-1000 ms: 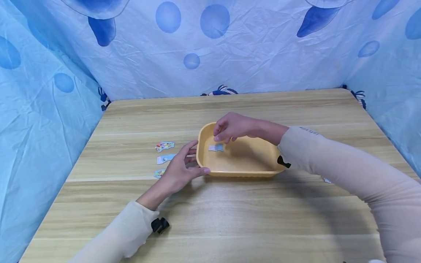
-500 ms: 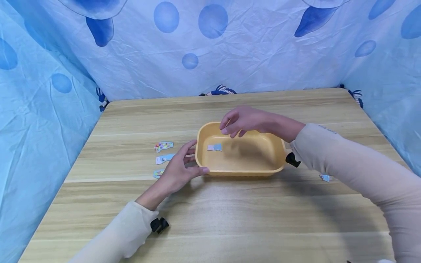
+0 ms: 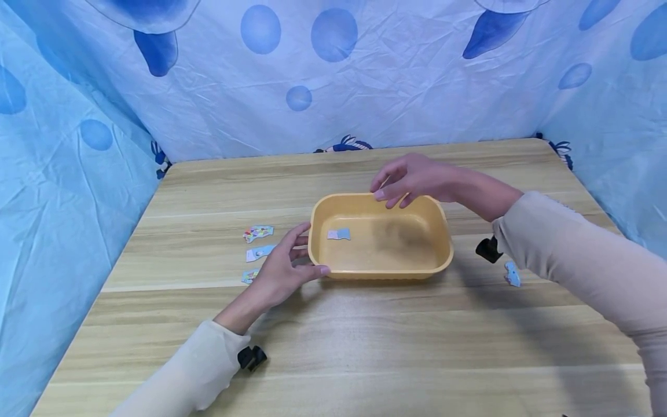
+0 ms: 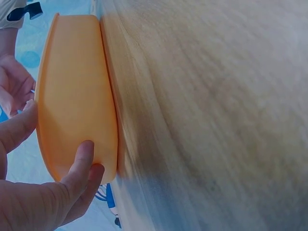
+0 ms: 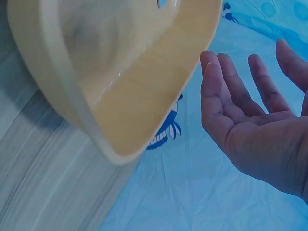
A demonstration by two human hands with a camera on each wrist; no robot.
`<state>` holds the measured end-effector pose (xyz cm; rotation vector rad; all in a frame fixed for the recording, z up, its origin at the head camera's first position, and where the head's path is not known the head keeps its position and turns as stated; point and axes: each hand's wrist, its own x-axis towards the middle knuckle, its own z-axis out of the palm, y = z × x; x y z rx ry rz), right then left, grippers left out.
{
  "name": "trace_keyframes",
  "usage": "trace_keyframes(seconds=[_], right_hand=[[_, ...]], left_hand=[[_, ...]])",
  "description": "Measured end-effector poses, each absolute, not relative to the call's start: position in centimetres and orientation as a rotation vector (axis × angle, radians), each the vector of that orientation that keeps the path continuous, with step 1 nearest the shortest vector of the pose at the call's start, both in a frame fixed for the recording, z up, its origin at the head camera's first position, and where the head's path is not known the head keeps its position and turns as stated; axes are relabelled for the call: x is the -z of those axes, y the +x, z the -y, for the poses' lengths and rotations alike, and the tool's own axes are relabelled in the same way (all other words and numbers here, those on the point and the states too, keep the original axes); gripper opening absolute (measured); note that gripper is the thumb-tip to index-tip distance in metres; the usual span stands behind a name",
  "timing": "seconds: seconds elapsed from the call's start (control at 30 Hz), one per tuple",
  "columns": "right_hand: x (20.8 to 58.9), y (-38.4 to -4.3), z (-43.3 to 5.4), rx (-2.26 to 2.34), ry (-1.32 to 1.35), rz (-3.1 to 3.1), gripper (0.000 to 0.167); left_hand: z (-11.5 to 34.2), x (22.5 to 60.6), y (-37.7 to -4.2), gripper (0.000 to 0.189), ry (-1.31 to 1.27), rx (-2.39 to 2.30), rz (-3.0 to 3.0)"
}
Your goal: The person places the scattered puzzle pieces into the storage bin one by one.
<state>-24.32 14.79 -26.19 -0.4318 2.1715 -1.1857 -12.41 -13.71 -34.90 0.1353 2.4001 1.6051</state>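
Wood-grain table (image 3: 365, 336), blue spotted sheet (image 3: 396, 110) behind

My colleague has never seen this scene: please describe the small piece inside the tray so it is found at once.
On the wooden table stands an orange tray, held at one end by the left hand. On its floor, near that end, lies a flat pink and blue piece. The other pieces lie outside.

No legible txt, brands, nos. or signs.
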Motion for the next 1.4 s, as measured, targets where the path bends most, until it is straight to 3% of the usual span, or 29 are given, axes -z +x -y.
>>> trace_keyframes(seconds=[0.83,1.4], right_hand=[[25.7,-23.7,-22.1,1.286,-0.252,-2.321,0.053],[27.5,-23.7,-28.6,1.265,-0.134,-2.410,0.051]], left_hand=[[13.6,34.8,-12.4,0.096,0.119,-1.600,-2.400],[13.6,34.8,-12.2,0.095,0.122,-1.596,-2.405]])
